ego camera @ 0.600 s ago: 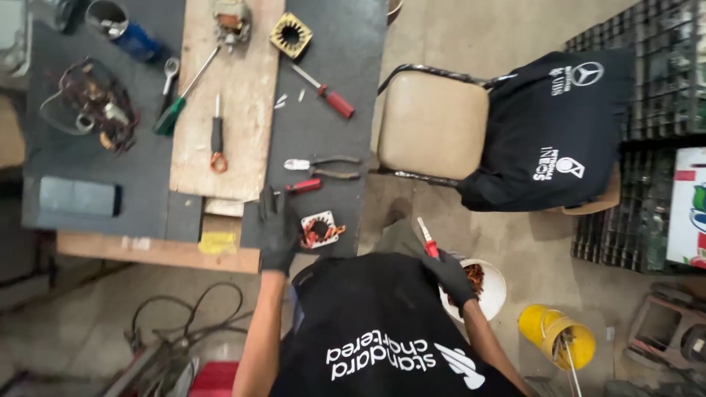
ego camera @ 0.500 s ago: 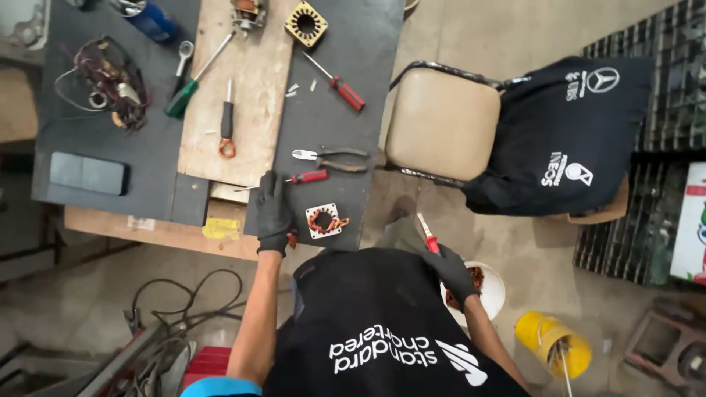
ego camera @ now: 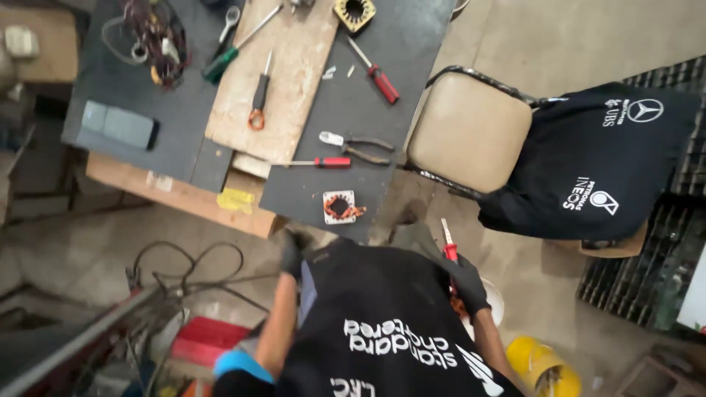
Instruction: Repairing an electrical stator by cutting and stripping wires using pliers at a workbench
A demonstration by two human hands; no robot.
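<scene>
Low centre, gloved right hand (ego camera: 465,283) fists around a red-handled screwdriver (ego camera: 447,242), tip up; keep it pointed away. Gloved left hand (ego camera: 291,250) curls at the bench (ego camera: 368,147) edge, near a small copper-wound coil (ego camera: 339,207); grip unclear

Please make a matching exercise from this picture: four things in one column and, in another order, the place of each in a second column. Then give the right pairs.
Things
1. red-handled screwdriver with the thin metal shaft
2. black-handled tool with the orange ring end
3. small square motor stator with copper windings
4. black folded jersey with white print

Places
A. on the pale wooden board
B. draped over the back of the beige padded chair
C. in the gloved right hand
D. near the front edge of the dark table top

Pairs: 1-C, 2-A, 3-D, 4-B
</scene>
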